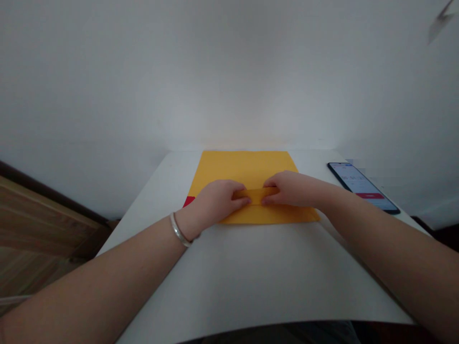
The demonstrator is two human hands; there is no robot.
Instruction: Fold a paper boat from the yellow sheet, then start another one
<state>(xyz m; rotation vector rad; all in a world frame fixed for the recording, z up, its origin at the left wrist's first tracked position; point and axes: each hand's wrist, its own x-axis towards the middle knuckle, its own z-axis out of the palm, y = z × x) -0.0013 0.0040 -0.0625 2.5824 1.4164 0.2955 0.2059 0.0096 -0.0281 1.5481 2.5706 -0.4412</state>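
Observation:
A yellow sheet lies flat on the white table, its far edge close to the wall. Across its nearer half runs a raised, folded yellow strip; whether it is part of the sheet or a separate piece, I cannot tell. My left hand pinches the strip's left end between thumb and fingers. At the right end, my right hand grips it the same way, with a short gap between the two hands. A small red patch shows at the sheet's left edge, partly hidden by my left hand.
To the right, a phone with a lit screen lies near the edge of the white table. A pale wall stands behind the table. Wooden furniture is low on the left, beside the table.

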